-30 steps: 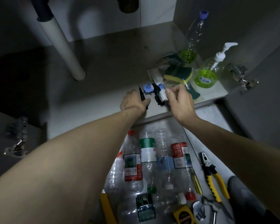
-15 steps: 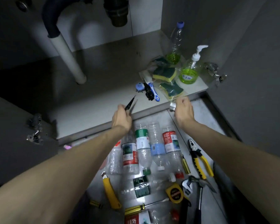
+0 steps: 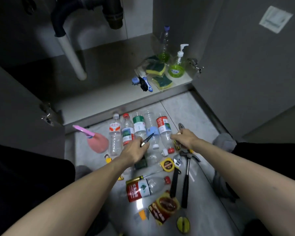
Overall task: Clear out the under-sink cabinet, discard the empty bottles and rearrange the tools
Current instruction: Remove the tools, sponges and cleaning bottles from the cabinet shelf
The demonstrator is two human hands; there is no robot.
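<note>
A row of 5 clear plastic bottles [image 3: 140,132] lies side by side on the floor at frame centre. A black-handled hammer [image 3: 186,178], black wrench [image 3: 175,176] and yellow tape measure [image 3: 167,164] lie lower right. The grey under-sink cabinet [image 3: 109,68] stands open across the top.
</note>
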